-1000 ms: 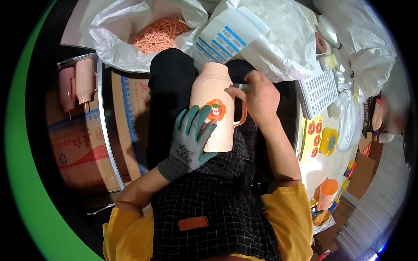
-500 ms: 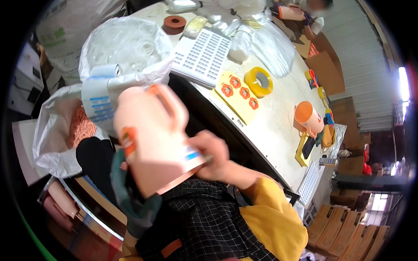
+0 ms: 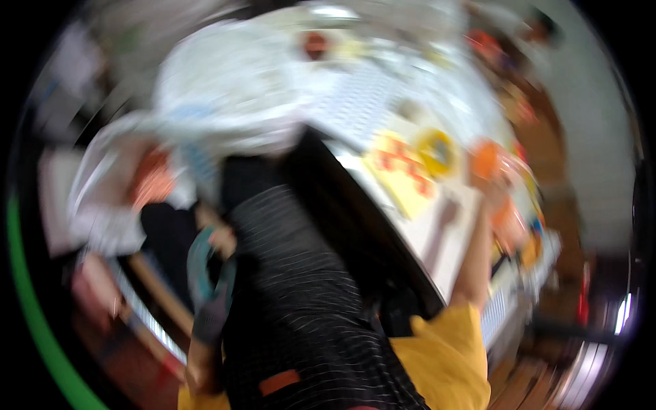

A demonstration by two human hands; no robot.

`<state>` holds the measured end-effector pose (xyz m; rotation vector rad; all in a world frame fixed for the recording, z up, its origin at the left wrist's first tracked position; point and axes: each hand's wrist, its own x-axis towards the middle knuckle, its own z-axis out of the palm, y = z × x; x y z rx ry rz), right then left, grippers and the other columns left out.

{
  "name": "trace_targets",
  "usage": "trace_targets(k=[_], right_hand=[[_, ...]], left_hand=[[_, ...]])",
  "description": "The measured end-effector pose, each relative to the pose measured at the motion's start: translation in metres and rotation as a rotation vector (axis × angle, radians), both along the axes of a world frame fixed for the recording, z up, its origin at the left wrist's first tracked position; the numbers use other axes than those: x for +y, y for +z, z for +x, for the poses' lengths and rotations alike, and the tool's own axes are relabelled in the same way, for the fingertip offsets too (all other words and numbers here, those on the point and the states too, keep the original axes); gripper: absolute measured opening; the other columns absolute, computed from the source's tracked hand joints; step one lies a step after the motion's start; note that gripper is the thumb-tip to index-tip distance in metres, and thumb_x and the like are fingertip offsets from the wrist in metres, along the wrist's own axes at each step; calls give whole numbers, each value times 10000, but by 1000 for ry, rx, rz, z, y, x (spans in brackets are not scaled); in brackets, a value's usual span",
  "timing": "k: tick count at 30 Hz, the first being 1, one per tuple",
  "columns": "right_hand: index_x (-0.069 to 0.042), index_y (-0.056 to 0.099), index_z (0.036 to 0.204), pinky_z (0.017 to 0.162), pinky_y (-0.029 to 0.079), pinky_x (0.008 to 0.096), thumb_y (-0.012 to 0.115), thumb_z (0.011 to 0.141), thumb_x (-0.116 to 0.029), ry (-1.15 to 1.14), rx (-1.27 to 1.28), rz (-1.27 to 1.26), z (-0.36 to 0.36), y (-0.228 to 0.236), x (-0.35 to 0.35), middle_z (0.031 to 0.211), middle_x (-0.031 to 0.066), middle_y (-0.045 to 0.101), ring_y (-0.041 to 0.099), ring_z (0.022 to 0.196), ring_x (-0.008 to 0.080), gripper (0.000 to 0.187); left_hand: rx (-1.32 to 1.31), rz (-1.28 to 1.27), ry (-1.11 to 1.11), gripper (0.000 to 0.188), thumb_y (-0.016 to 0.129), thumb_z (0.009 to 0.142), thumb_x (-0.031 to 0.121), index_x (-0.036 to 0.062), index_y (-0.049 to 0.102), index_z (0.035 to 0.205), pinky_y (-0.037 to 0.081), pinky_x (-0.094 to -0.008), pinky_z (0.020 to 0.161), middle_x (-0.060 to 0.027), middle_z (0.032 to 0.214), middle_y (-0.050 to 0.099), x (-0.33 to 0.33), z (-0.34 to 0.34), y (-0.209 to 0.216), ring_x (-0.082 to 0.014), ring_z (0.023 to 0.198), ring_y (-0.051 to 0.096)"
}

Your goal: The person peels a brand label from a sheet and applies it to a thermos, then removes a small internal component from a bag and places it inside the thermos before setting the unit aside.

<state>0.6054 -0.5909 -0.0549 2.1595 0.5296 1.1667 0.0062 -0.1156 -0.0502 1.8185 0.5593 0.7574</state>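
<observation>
Smeared by motion blur throughout, too much around the bare right hand [image 3: 495,191] and the round orange plastic object [image 3: 484,159] to make out clear outlines. Brightly lit over the white flat tabletop [image 3: 418,236], with a soft-edged shadow there. Glaring at the narrow white light strip [image 3: 623,313], lower right. Dim below the tabletop's edge. Bent at the rim along the curved green band [image 3: 46,342], then black.

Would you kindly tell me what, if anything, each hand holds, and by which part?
Left hand: nothing visible. Right hand: at the peach container, but blur hides any grip.
</observation>
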Motion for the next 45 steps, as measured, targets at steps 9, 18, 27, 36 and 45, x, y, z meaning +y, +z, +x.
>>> trace_targets(k=[9,18,27,36,45], right_hand=[[-52,570,1412,1064,431,568,653,1040,-489,402,271,508,-184,-14,141,1400,182,601,526,1307,434,580],[30,451,1418,1155,352,482,717,915,-36,901,1449,407,-350,10,322,1371,250,429,469,1312,400,573],[18,535,1300,870,518,377,759,834,22,756,1837,434,-387,6,378,1175,190,566,624,949,295,517],[-19,635,1209,840,558,437,827,762,14,1281,1635,418,-421,19,415,1141,190,655,665,991,392,488],[-174,634,1450,1228,333,504,828,791,-343,1747,1336,-50,-441,92,446,1538,30,581,475,1470,319,707]], left_hand=[[443,-151,1166,621,744,992,322,-16,510,1457,466,-355,1057,-170,1379,549,120,-132,-135,-255,1232,558],[1021,-63,1631,1078,858,696,597,-68,496,1464,454,-514,1139,-312,1461,563,256,-326,-253,-453,1363,551],[1176,-514,1341,1183,970,545,606,-52,540,1429,555,-457,1014,-281,1367,651,289,-315,-258,-376,1239,663],[-596,-1128,516,518,686,1042,356,24,571,1422,610,-354,877,-77,1181,726,190,-298,-159,-231,1030,727],[-343,-1270,8,455,568,1100,321,58,537,1470,509,-348,1046,-71,1283,650,11,-114,-34,-201,1171,636]])
